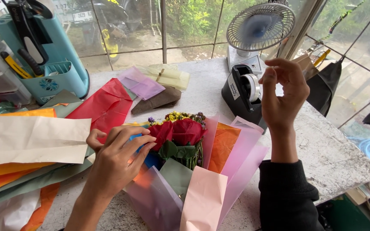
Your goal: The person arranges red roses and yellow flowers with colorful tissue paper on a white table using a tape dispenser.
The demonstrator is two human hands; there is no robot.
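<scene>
two red roses (177, 131), one fan (260, 26), one tape dispenser (241, 93)

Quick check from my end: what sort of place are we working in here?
Likely a small florist's or gift-wrapping bench by a window. A bouquet of red roses lies on layered wrapping sheets, more coloured paper is stacked on the left, and a tape dispenser stands by the right hand.

I see a white rectangular label (233, 87) stuck on the side of the black tape dispenser (239, 96) right of centre. At top left, through the window, a white rectangular number plate (82, 16) sits on a parked motorbike (108, 25).
</scene>
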